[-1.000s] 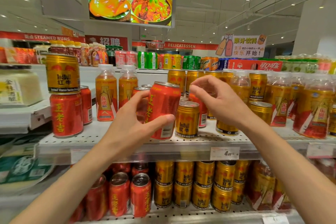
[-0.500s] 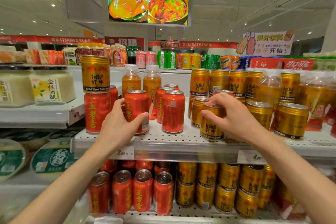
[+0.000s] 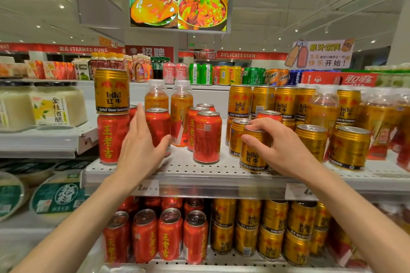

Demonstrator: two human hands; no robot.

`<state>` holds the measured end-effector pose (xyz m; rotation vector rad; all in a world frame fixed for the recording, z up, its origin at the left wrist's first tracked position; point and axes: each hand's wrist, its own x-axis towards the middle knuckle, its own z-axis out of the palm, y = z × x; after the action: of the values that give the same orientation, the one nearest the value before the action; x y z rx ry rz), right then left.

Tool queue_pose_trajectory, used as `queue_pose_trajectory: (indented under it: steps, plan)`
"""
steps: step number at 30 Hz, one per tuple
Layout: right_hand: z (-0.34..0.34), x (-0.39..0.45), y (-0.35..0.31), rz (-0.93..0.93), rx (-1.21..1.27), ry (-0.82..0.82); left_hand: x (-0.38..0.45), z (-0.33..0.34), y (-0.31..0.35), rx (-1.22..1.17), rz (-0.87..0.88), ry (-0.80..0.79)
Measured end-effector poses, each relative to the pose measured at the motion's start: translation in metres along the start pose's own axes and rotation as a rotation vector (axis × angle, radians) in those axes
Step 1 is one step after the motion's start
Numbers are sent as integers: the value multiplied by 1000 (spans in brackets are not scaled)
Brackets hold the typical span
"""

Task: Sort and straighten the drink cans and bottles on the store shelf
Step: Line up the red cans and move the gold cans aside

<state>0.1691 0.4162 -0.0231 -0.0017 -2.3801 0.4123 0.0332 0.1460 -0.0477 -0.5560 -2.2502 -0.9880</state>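
Upper shelf [image 3: 199, 173], perforated white metal. Left hand [image 3: 142, 146] is seen with fingers straight and thumb spread, its grip released, laid against a red can [image 3: 158, 127] standing upright just behind it. Right hand [image 3: 281, 146] is curled over the top of a gold can [image 3: 255, 150] near the shelf's front edge, grip grasping it at the rim. Another red can [image 3: 207, 137] stands upright between the two hands. At far left a gold can is stacked on a red one.
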Motion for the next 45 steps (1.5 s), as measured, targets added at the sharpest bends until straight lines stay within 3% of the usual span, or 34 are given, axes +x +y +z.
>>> queue_pose_trajectory:
  steps: [3, 7, 11, 18, 29, 37, 45]
  plan:
    - [-12, 2, 5, 15, 78, -8, 2, -4, 16, -6, 260, 138]
    - [-35, 19, 16, 87, -25, 155, 6, 9, 47, -12, 461, 3]
    - [-39, 36, 30, 188, -242, -8, 10, 26, 59, -89, 409, -100]
    - [-36, 44, 34, 265, -255, -145, 10, 32, 70, -207, 362, -122]
    - [-38, 37, 32, 248, -127, -82, 5, 46, 81, -261, 414, -156]
    - [-68, 26, 24, 200, -5, 73, 5, 43, 79, -260, 403, -118]
    - [-90, 17, 12, 213, 102, 18, 10, 29, 62, -225, 357, -114]
